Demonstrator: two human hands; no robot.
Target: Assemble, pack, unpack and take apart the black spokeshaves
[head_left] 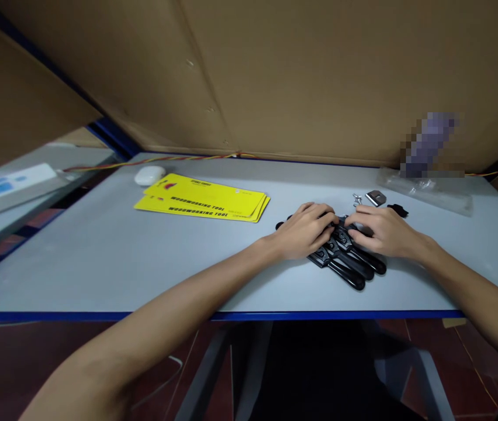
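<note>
Three black spokeshaves (346, 272) lie side by side at a slant on the tabletop, their handles pointing toward me at the lower right. My left hand (308, 230) rests over their far left part, with its fingers bent down around the nearest bodies. Close beside it, my right hand (374, 229) has thumb and fingers bent together at the upper body of a spokeshave. Whatever is between those fingertips is hidden. Just beyond the right hand are a flat metal blade (376, 198), small silver screws (357, 200) and a black part (398, 210).
Yellow printed cards (200, 199) reading "WOODWORKING TOOL" lie left of my hands, beside a white rounded case (149, 175). A clear plastic bag (442, 196) and a blurred purple object (429, 143) are at the back right. Cardboard panels (297, 76) wall the table (100, 263).
</note>
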